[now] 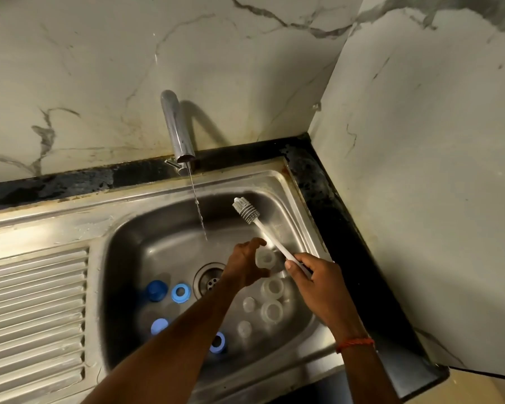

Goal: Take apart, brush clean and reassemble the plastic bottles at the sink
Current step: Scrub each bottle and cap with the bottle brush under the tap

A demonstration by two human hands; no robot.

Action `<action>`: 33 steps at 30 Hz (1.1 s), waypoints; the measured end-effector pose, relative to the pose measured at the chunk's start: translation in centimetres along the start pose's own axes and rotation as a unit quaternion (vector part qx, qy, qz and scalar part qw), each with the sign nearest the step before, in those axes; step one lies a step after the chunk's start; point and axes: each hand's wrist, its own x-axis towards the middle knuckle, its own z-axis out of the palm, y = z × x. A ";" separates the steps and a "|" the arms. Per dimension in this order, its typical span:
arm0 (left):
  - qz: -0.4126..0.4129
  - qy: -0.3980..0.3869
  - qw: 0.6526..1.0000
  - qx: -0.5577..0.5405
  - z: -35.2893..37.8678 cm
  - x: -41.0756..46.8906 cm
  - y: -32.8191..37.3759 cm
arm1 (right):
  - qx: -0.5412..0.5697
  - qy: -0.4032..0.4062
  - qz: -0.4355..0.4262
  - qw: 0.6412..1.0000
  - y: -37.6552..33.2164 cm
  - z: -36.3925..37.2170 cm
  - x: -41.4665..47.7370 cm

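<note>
1. Nearest the camera, both forearms reach in from the near edge. The right one wears an orange thread band [354,344] at the wrist.
2. Loose pieces lie on the floor of the sink [129,246] under the arms. The blue parts [180,293] are on the left. The clear parts [271,310] are on the right, below the right hand.
3. The right hand [312,281] is closed in a fist round the near end of the brush [267,237].
4. The left hand [245,263] is just left of it, over the drain [210,278]. Its thumb and curled fingers hold a clear piece [266,258], which looks like a bottle neck or ring.
5. The relation that matters: the brush's long axis runs from the right hand away to the far left. Its handle passes just right of the held piece. The bristled head is well beyond the piece, out over the far side of the basin.
6. Judged from this, the head has overshot. The right hand would need to draw the brush back along that axis or tip it down, while the left hand turns the piece's opening toward it.
7. Farthest off, the tap [178,129] runs a thin stream of water [199,211]. It falls just beyond the left hand's fingers, touching neither the brush nor the piece.
</note>
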 end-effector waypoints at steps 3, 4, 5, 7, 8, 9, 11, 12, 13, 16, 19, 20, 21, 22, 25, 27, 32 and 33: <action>0.020 0.011 1.000 0.011 0.7 0.9 -3.6 | -0.018 -0.006 -0.022 1.000 -0.8 0.5 0.2; 0.023 0.010 1.000 0.016 0.3 0.7 -4.0 | -0.018 -0.007 -0.027 0.999 -1.0 0.7 0.3; 0.022 0.010 1.000 0.015 -0.2 0.5 -4.2 | -0.015 -0.009 -0.030 0.999 -1.3 0.8 0.5; 0.011 0.012 1.000 0.013 -1.5 -0.7 -3.7 | -0.012 -0.016 -0.033 0.999 -1.8 1.2 0.7; 0.010 0.012 1.000 0.014 -1.8 -1.1 -3.5 | -0.014 -0.018 -0.035 0.999 -1.8 1.2 0.8; 0.012 0.007 1.000 0.013 -1.8 -1.4 -3.4 | -0.016 -0.016 -0.035 0.999 -1.8 1.2 0.9; 0.012 -0.013 0.999 0.028 -1.8 -1.9 -3.5 | -0.021 -0.019 -0.041 0.999 -2.0 1.2 1.1; 0.010 -0.021 0.999 0.036 -1.7 -2.1 -3.7 | -0.023 -0.021 -0.045 0.999 -2.1 1.3 1.3; 0.007 -0.028 0.999 0.040 -1.5 -2.2 -3.8 | -0.025 -0.021 -0.051 0.998 -2.3 1.4 1.5; -0.013 -0.026 0.998 0.053 -1.2 -2.3 -4.1 | -0.032 -0.025 -0.073 0.996 -2.9 1.7 2.1; -0.039 -0.017 0.997 0.056 -1.3 -2.2 -3.9 | -0.035 -0.032 -0.091 0.995 -3.9 2.1 2.5; -0.043 -0.019 0.997 0.060 -1.4 -2.1 -4.0 | -0.039 -0.033 -0.097 0.994 -4.3 2.3 2.7; -0.044 -0.024 0.997 0.065 -1.4 -2.0 -4.0 | -0.043 -0.035 -0.103 0.993 -4.6 2.4 2.9; -0.041 -0.028 0.996 0.070 -1.4 -2.1 -4.1 | -0.045 -0.037 -0.108 0.992 -4.9 2.5 3.0; -0.033 -0.029 0.996 0.076 -1.3 -1.9 -4.4 | -0.036 -0.042 -0.113 0.992 -5.3 2.6 3.4; -0.027 -0.027 0.997 0.073 -1.3 -1.8 -4.6 | -0.028 -0.040 -0.109 0.993 -5.0 2.6 3.6; -0.039 -0.013 0.998 0.048 -1.0 -1.7 -4.6 | -0.015 -0.039 -0.101 0.994 -4.4 2.5 3.9; -0.045 -0.012 0.998 0.039 -1.0 -1.8 -4.6 | -0.016 -0.042 -0.104 0.994 -4.4 2.6 3.9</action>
